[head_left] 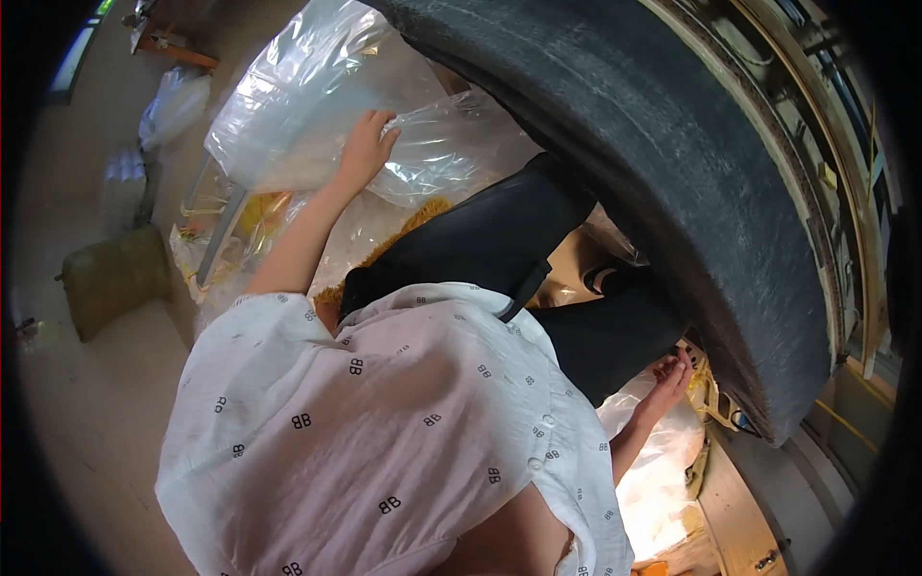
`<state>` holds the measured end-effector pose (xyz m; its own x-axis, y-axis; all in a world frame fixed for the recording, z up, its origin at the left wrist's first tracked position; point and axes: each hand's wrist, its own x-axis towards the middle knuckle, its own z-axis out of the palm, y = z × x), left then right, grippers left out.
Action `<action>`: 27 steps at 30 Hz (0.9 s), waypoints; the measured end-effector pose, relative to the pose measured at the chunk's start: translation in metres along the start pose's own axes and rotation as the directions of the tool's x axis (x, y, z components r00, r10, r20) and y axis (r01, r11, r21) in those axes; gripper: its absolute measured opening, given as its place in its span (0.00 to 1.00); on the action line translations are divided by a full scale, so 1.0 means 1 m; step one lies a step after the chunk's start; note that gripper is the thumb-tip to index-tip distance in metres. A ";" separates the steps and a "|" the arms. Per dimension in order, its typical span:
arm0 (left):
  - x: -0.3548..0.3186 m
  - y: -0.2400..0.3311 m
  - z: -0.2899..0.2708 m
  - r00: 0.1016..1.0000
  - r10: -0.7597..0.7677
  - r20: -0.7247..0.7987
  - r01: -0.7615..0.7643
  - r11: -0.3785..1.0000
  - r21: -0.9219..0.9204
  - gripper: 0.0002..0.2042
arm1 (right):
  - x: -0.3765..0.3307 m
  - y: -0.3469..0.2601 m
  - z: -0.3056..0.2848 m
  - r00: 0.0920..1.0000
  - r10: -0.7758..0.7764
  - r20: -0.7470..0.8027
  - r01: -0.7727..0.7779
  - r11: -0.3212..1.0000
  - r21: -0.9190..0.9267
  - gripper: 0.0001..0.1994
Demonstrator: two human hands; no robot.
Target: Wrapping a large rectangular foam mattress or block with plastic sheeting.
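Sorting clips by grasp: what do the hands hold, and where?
The left hand grips a clear plastic bag at its lower edge. The right hand seems empty.

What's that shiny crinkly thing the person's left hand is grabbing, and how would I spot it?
Start at the big dark curved belt sweeping across the top right. Left of it, the left hand grips a large clear plastic bag. Unlike the smaller bags nearby, it is puffed up, glossy and see-through.
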<state>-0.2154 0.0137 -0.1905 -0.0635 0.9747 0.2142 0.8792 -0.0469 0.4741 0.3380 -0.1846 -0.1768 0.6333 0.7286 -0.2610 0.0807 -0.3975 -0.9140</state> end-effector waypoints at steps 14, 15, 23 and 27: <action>0.048 0.005 0.092 0.970 0.089 0.228 -0.005 0.939 -0.345 0.13 | -0.054 -0.100 0.123 0.877 -0.264 0.401 0.357 0.917 -0.177 0.09; 0.036 0.028 0.063 0.976 0.125 0.178 -0.052 0.929 -0.366 0.12 | -0.058 -0.105 0.125 0.887 -0.266 0.379 0.352 0.918 -0.181 0.09; -0.021 0.089 -0.137 0.824 0.567 0.014 -0.564 0.822 -0.084 0.10 | -0.056 -0.146 0.156 0.689 -0.495 0.530 0.622 0.779 -0.081 0.08; -0.029 0.111 -0.205 0.729 0.680 -0.077 -0.674 0.733 0.090 0.10 | -0.061 -0.178 0.171 0.581 -0.564 0.587 0.712 0.701 -0.032 0.17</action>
<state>-0.2131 -0.0646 0.0309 0.5151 0.6621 0.5443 0.7300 -0.6717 0.1261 0.1531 -0.0629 -0.0512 -0.1290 0.9750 0.1812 0.5319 0.2222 -0.8171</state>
